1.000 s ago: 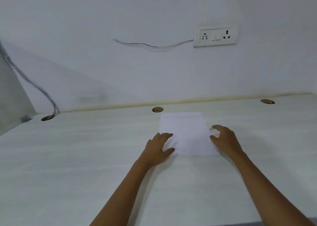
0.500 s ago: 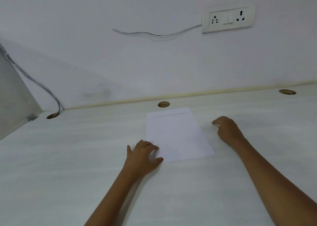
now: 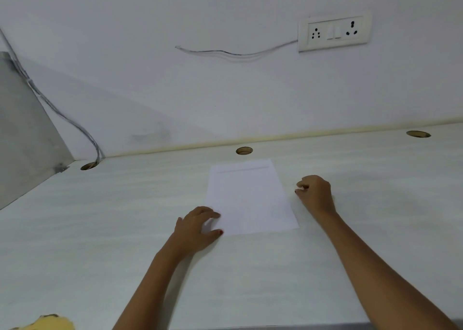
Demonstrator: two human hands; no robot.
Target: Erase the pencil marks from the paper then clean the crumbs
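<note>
A white sheet of paper (image 3: pixel 248 199) lies flat on the pale desk (image 3: pixel 100 229), with a faint pencil line (image 3: pixel 243 170) near its far edge. My left hand (image 3: pixel 198 227) rests palm down on the sheet's near left corner, fingers spread. My right hand (image 3: pixel 315 191) sits on the desk just right of the paper, apart from it. Its fingers are curled into a pinch, and whether they hold anything small is hidden. No eraser or crumbs are visible.
Three round cable holes (image 3: pixel 244 150) line the desk's back edge along the wall. A grey cable (image 3: pixel 62 114) drops into the left hole beside a grey side panel (image 3: pixel 22 134). A socket plate (image 3: pixel 333 31) is on the wall. A yellow object (image 3: pixel 47 323) shows at the near left.
My left hand slid from the paper's left edge down to its near left corner. My right hand left the paper's right edge and curled up on the desk. The paper turned slightly.
</note>
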